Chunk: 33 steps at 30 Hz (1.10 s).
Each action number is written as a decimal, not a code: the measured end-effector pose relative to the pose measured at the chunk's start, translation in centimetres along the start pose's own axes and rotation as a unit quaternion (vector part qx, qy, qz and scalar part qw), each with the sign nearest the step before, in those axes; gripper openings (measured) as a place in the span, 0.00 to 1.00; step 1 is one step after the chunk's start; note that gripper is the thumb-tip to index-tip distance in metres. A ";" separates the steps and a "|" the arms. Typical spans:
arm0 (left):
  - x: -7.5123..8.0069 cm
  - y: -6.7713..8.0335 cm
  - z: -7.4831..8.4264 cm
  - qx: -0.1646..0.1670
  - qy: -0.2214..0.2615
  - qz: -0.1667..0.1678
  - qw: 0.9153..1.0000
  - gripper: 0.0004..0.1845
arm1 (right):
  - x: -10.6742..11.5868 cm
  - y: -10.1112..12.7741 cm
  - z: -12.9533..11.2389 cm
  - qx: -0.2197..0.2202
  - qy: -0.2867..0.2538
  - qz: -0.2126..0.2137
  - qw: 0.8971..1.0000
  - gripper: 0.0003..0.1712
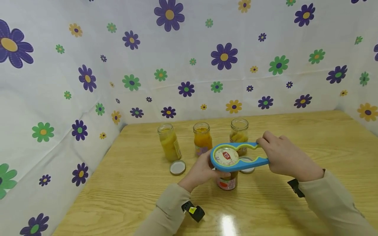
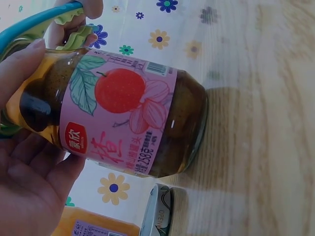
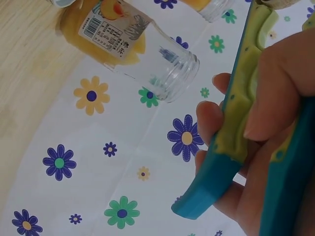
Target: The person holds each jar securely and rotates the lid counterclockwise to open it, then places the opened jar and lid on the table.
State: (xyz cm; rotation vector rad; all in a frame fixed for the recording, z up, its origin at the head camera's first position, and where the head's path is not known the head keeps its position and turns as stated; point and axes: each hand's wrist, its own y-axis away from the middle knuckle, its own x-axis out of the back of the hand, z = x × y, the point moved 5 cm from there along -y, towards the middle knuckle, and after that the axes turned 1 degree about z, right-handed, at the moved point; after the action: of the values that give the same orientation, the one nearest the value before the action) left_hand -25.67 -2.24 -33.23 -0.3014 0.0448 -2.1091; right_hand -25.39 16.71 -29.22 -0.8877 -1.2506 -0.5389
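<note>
A glass jar (image 1: 226,184) with a pink label and dark round fruit in it stands in front of me. My left hand (image 1: 200,172) grips it around the upper part, thumb at the front. Around the jar's printed lid (image 1: 226,156) sits the loop of a blue jar opener (image 1: 254,164) with a yellow-green wavy lining. My right hand (image 1: 284,158) holds the ends of the opener's two handles, to the right of the jar. The right wrist view shows those fingers (image 3: 209,120) curled around one handle. The left wrist view shows the label with a red fruit.
Three lidless glass jars stand behind: a yellow one (image 1: 170,146) at the left, an orange one (image 1: 203,140) in the middle, another (image 1: 238,135) at the right. One loose lid (image 1: 178,167) lies left of my left hand, another (image 1: 248,170) partly under the opener. Flowered cloth (image 1: 189,65) encloses the wooden table (image 1: 124,196).
</note>
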 end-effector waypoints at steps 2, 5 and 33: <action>0.1 -0.1 -0.4 0.005 0.005 0.002 1.000 0.34 | -0.1 -0.1 0.0 0.001 0.001 -0.001 1.000 0.25; 0.2 -0.5 -1.3 0.011 0.007 0.004 1.000 0.35 | -0.3 -0.2 0.1 0.003 0.003 0.000 1.000 0.25; -0.6 0.3 -3.0 -0.046 -0.001 0.180 0.983 0.33 | 0.3 0.7 -3.6 0.061 0.120 0.158 0.978 0.12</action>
State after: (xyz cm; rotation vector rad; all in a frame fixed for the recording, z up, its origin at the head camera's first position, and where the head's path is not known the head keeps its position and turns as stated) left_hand -25.85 -2.12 -36.29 -0.3243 0.1823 -1.7495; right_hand -22.67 14.19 -29.34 -0.8704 -0.8917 -0.3006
